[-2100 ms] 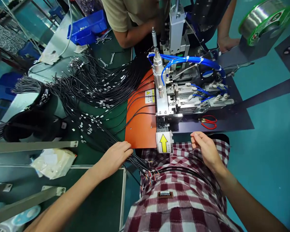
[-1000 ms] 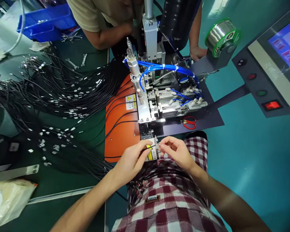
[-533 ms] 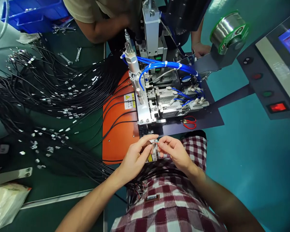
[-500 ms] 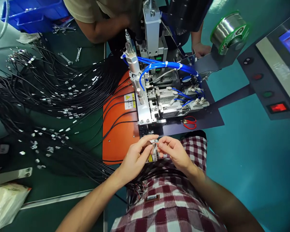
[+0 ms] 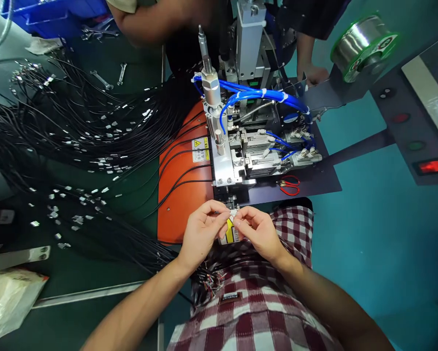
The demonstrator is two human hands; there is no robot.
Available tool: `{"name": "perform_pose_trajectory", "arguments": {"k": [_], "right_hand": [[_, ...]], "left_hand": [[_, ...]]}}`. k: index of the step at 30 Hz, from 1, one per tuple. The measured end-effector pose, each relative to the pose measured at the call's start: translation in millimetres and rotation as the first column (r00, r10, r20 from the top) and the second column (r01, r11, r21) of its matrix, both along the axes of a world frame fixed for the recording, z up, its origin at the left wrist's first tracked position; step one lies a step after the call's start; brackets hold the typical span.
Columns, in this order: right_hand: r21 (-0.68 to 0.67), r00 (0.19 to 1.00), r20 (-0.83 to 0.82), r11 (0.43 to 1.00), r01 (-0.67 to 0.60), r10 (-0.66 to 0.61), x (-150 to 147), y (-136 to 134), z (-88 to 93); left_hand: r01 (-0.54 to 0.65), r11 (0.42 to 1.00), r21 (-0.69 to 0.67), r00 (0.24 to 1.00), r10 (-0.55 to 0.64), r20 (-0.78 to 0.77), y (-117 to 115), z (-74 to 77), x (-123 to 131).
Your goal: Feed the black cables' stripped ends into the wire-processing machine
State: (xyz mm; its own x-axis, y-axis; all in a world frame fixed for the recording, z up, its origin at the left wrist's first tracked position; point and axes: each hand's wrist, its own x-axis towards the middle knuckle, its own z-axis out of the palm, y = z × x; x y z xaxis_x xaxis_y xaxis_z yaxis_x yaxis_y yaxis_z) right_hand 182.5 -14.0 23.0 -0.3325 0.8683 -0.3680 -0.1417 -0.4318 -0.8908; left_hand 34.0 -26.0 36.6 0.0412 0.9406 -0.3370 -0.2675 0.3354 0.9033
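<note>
My left hand (image 5: pixel 203 230) and my right hand (image 5: pixel 259 232) meet at the near edge of a bench machine (image 5: pixel 224 168). Between their fingertips is a small silvery-white piece (image 5: pixel 233 213), pinched from both sides; its exact kind is too small to make out. Just below the fingers, a yellow and white label (image 5: pixel 230 235) shows in part. Several black cables (image 5: pixel 189 182) run over the orange plate (image 5: pixel 184 214) into the machine, left of my hands. A bundle of cable ends with bare coloured wires (image 5: pixel 210 282) lies at my lap.
Many black cables with shiny metal ends (image 5: pixel 109 161) cover the bench to the left. Red-handled scissors (image 5: pixel 289 185) lie right of the machine. A solder spool (image 5: pixel 363 46) and a control panel (image 5: pixel 412 126) stand at right. Across the bench is another person's arm (image 5: pixel 156 22).
The view has shifted slightly, so the machine appears further right. My fingers have drawn closer together around the small piece. The other person's arm across the bench has moved.
</note>
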Motion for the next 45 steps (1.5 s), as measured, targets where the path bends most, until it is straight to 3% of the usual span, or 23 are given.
{"name": "perform_pose_trajectory", "arguments": {"k": [7, 14, 18, 24, 32, 39, 45], "right_hand": [[0.061, 0.997, 0.081, 0.998, -0.013, 0.008, 0, 0, 0.3], [0.080, 0.995, 0.096, 0.996, -0.032, 0.024, 3, 1, -1.5], [0.113, 0.992, 0.120, 0.993, -0.039, 0.025, 4, 0, -1.3], [0.194, 0.985, 0.171, 0.981, -0.028, -0.006, 6, -2, 0.6], [0.125, 0.988, 0.155, 0.992, -0.017, -0.003, -2, -6, -2.2], [0.383, 0.927, 0.333, 0.923, 0.033, -0.171, 15, -1, 4.1], [0.495, 0.898, 0.389, 0.869, -0.018, -0.204, 14, -6, 4.3]], "left_hand": [[0.041, 0.992, -0.123, 0.993, -0.027, 0.111, 0, 1.0, -2], [0.066, 0.986, -0.155, 0.980, -0.035, 0.198, 3, 4.0, -6], [0.124, 0.982, -0.143, 0.989, -0.111, 0.100, 2, 0.9, -7], [0.112, 0.978, -0.178, 0.989, -0.127, -0.076, 0, 2.7, -8], [0.025, 0.985, -0.171, 0.998, -0.035, -0.059, -4, 2.5, -3], [0.001, 0.987, -0.163, 0.996, -0.015, -0.083, -2, 7.2, -1], [-0.011, 0.988, -0.157, 0.998, 0.001, -0.066, -4, 6.6, 0]]}}
